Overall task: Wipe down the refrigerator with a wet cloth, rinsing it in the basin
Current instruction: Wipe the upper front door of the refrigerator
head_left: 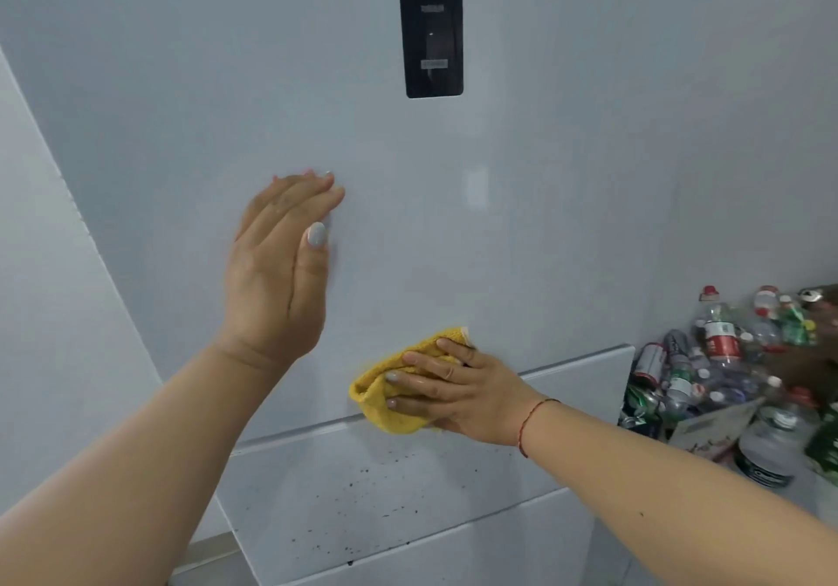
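Both hands are working against the refrigerator door (567, 223): the right hand (458, 388) is pressing a folded yellow cloth (385, 404) flat to the panel with its fingers spread over it, while the left hand (281, 268) is lying open, empty, fingers together, on the door up and to the left, apparently bracing.

Under the right hand, the cloth is sitting at the bottom edge of the upper door, right on the horizontal seam (294, 433) where the lower drawer front (385, 495) begins, roughly midway across the door's width. Its long axis is running about along that seam, leaning slightly upward to the right.

Just below the seam, the drawer front is carrying a scatter of dark specks (390, 486), and these look like the next patch needing attention. They are lying directly beneath the cloth, so the right hand is clearly the nearer one; a short drop past the seam would likely bring the cloth onto them.

A dark control strip (431, 23) is sitting near the door's top edge, well apart from both hands. Past the refrigerator's right edge, a heap of empty bottles and cans (725, 377) is lying. No basin is in view.
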`<state>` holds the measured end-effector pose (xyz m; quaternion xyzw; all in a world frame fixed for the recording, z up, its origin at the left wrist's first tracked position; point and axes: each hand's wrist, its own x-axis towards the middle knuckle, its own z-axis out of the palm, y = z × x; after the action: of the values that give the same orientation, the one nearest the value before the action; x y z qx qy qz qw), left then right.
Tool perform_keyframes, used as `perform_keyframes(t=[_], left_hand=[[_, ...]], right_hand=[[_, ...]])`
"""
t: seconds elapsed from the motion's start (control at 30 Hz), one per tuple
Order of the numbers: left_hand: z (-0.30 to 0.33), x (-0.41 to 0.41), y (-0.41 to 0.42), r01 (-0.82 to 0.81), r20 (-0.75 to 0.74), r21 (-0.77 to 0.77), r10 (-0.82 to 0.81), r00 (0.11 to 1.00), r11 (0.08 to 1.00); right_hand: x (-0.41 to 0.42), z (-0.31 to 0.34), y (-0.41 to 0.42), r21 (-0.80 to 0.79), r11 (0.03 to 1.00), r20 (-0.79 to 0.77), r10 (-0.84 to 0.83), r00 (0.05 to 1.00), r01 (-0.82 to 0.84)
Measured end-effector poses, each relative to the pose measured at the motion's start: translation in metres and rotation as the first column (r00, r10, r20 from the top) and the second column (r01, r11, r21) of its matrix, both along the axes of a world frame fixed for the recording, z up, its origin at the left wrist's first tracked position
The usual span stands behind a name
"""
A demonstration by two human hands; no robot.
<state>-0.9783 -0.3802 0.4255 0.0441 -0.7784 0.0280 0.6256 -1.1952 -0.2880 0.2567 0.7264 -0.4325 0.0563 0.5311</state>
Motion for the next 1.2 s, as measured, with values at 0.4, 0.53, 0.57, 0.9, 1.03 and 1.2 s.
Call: perform_keyframes(t=[0.4,0.53,0.57,0.9,1.03,1.2], left_hand=[[-0.006,-0.048,0.02,0.038,0.007,-0.02,-0.037,0.999,0.999],[-0.006,-0.052,0.024,0.036,0.013,-0.024,-0.036,0.999,0.999],[-0.006,-0.051,0.023,0.031,0.014,-0.023,-0.03,0.999,0.999],[-0.009,-0.043,0.023,0.026,0.005,0.009,-0.026,1.0,1.0],[-0.004,-0.023,0.02,0.011,-0.003,0.017,-0.011,1.0,1.0],[0.004,0.025,0.016,-0.066,0.005,0.055,0.066,0.998,0.996]], right_hand=[[-0.129,-0.046,0.098,-0.059,0.919,0.657,-0.257,0.709,0.389],[-0.135,-0.054,0.113,0.113,0.861,0.947,-0.245,0.209,0.495],[-0.136,-0.055,0.113,0.123,0.854,0.972,-0.205,0.111,0.506],[-0.024,-0.045,0.048,0.067,0.785,0.83,0.298,-0.47,0.616],[0.067,-0.05,0.013,-0.045,0.849,0.819,0.334,-0.467,0.527],[0.183,-0.05,-0.028,0.0,0.975,0.829,0.125,-0.545,0.222]])
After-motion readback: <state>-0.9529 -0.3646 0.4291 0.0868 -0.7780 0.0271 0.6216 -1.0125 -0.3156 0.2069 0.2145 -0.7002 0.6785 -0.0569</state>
